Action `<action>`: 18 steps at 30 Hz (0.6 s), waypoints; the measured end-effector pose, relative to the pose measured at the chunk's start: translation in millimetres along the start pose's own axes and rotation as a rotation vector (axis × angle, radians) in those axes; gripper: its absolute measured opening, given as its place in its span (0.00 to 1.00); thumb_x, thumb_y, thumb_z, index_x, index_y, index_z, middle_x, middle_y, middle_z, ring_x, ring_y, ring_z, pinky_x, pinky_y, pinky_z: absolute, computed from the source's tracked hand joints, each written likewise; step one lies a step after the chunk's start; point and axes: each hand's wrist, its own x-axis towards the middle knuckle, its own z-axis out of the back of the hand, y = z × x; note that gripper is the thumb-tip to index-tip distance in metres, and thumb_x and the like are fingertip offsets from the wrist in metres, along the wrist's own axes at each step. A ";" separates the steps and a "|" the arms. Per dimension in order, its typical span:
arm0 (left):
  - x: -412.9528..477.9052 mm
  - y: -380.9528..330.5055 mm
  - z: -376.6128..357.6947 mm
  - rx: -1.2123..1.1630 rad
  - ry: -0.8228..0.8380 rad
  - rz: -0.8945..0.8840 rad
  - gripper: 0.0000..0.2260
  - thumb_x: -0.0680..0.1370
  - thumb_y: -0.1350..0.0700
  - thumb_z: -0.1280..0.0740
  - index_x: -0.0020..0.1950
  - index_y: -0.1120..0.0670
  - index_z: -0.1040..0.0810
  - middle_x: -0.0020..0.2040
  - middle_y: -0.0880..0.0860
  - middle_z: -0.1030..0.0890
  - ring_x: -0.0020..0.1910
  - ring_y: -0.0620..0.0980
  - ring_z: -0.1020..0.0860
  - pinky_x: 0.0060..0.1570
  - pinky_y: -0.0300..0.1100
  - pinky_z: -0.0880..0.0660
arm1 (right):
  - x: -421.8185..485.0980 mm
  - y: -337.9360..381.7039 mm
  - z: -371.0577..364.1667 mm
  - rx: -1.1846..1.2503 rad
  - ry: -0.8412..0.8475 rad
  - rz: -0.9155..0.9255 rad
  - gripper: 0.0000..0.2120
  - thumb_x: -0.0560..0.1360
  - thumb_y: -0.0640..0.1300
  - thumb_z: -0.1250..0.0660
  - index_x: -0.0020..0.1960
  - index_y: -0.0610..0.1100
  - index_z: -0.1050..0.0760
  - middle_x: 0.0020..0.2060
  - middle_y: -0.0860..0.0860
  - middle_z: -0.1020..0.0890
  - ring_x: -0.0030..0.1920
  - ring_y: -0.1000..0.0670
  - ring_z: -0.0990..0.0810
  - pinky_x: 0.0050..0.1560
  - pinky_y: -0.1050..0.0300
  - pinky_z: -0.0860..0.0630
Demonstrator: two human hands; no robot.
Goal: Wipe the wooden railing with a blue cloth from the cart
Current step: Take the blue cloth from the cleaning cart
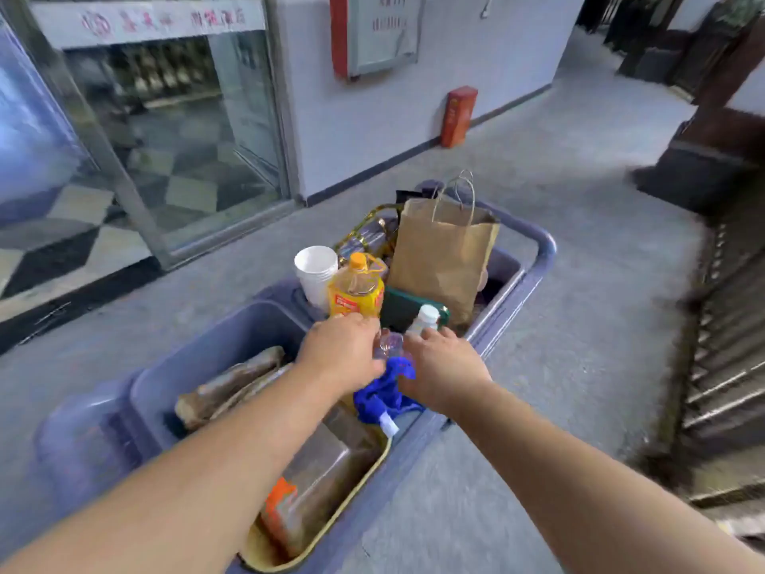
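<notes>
A bright blue cloth (pixel 383 393) with a white tag is bunched at the near right edge of the grey-blue cart (pixel 544 246). My right hand (pixel 445 366) is over it, thumb and fingers closed on its top. My left hand (pixel 343 352) reaches in beside it, touching the cloth's left side, its fingertips at a small clear bottle (pixel 389 343); its grip is hidden. The dark wooden railing (pixel 728 325) with its balusters runs along the right edge of the view, blurred, about a metre from the cart.
The cart holds a brown paper bag (pixel 443 258), a yellow oil bottle (pixel 356 292), stacked white cups (pixel 316 271), a white-capped bottle (pixel 426 316) and a yellow-rimmed tray (pixel 352 495). A glass door stands on the left, a red box (pixel 458 116) by the wall. Grey floor lies between cart and railing.
</notes>
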 end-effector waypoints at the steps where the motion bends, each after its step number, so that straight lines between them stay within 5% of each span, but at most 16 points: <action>1: -0.8 1.9 -9.2 -0.011 0.029 0.003 0.18 0.67 0.40 0.33 0.52 0.49 0.24 0.51 0.52 0.19 0.51 0.58 0.21 0.43 0.51 0.24 | 3.1 4.6 -10.8 -0.017 0.079 -0.011 0.27 0.73 0.58 0.31 0.66 0.46 0.29 0.61 0.43 0.23 0.64 0.37 0.26 0.59 0.44 0.24; 7: -0.5 5.5 -61.7 -0.080 0.145 -0.007 0.17 0.71 0.42 0.34 0.56 0.47 0.26 0.54 0.51 0.21 0.52 0.55 0.24 0.45 0.51 0.26 | 13.5 6.1 -68.0 -0.009 0.218 -0.135 0.23 0.77 0.51 0.31 0.69 0.48 0.33 0.61 0.44 0.26 0.64 0.38 0.28 0.58 0.43 0.28; 10: 2.0 6.9 -68.2 -0.112 0.153 -0.036 0.17 0.72 0.42 0.34 0.57 0.46 0.27 0.53 0.49 0.21 0.52 0.54 0.24 0.44 0.51 0.24 | 13.6 3.2 -73.2 0.000 0.154 -0.130 0.15 0.79 0.44 0.37 0.65 0.47 0.31 0.58 0.44 0.25 0.61 0.39 0.28 0.57 0.45 0.29; 18: 23.9 -31.0 -47.4 -0.396 0.293 -0.211 0.21 0.67 0.38 0.32 0.58 0.37 0.31 0.55 0.42 0.21 0.53 0.47 0.23 0.48 0.50 0.22 | -35.9 -28.0 -23.7 0.240 -0.216 -0.204 0.06 0.80 0.47 0.40 0.52 0.46 0.26 0.46 0.46 0.22 0.47 0.38 0.26 0.46 0.43 0.27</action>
